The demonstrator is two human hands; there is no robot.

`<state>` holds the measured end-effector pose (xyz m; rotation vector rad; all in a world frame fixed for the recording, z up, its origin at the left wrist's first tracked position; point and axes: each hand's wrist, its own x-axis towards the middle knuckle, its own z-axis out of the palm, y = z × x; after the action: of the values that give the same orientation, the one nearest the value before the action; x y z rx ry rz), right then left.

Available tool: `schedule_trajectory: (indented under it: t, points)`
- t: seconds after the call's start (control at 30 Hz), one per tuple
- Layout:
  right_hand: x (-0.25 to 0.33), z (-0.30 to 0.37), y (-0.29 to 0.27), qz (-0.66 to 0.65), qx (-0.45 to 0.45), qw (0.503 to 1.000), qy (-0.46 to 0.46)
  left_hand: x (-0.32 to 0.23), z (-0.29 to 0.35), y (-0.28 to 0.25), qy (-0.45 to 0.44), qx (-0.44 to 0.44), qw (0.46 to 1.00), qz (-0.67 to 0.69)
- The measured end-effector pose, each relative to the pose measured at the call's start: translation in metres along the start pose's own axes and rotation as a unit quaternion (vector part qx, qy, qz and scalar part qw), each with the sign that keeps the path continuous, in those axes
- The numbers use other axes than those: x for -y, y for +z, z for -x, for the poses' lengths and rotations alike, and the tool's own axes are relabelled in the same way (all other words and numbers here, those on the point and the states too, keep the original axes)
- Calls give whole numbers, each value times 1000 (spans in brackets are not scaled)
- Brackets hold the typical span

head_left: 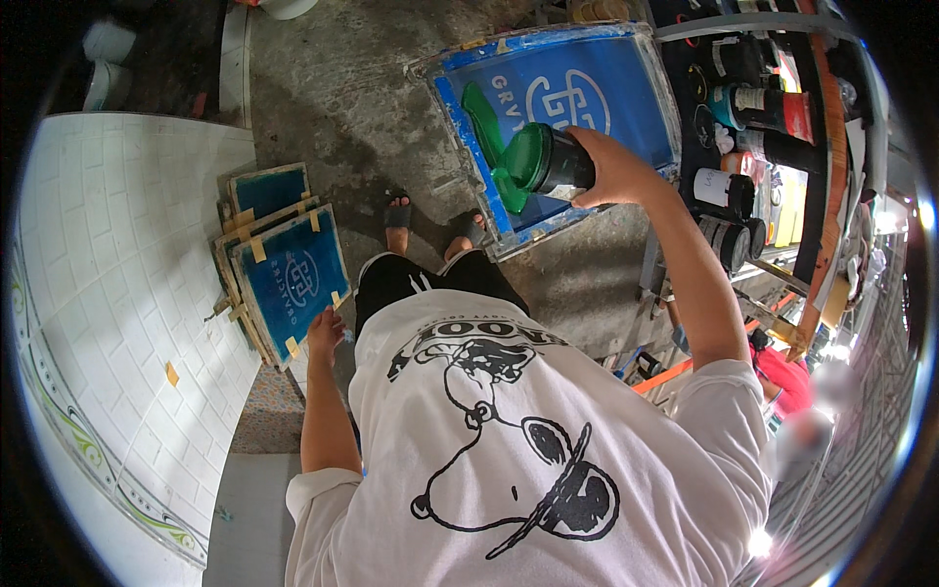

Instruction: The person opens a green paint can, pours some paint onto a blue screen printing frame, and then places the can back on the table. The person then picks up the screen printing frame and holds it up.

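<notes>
My right hand (614,168) is wrapped round a dark plastic tub (569,164), tipped on its side over a large screen-printing frame (634,147). Green ink (528,155) coats the tub's mouth. More green ink (479,112) lies along the near left part of the frame's blue mesh, beside a pale printed design. Down at my left side hangs my left hand (326,331), with fingers loosely bent, apart and holding nothing. It is close to a leaning stack of smaller blue screens (293,279) with tape on their edges.
A white brick-patterned wall (137,254) rises behind the stacked screens. At right, a shelf (827,186) holds several ink tubs (724,193) on their sides as I see them. Someone in red (790,386) is at the far right. My sandalled feet (397,220) stand on the concrete floor.
</notes>
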<state>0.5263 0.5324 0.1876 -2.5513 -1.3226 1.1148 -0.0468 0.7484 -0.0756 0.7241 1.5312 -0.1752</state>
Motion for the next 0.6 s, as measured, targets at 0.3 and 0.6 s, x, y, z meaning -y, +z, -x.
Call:
schedule_trajectory:
  t: [0.3, 0.6]
  points:
    - [-9, 29, 31, -31, -46, 998, -2, -2, -3, 2, 4, 7, 1000, -13]
    - [1, 79, 108, -110, -240, 963, 64, -16, -7, 11, 19, 24, 999, -32]
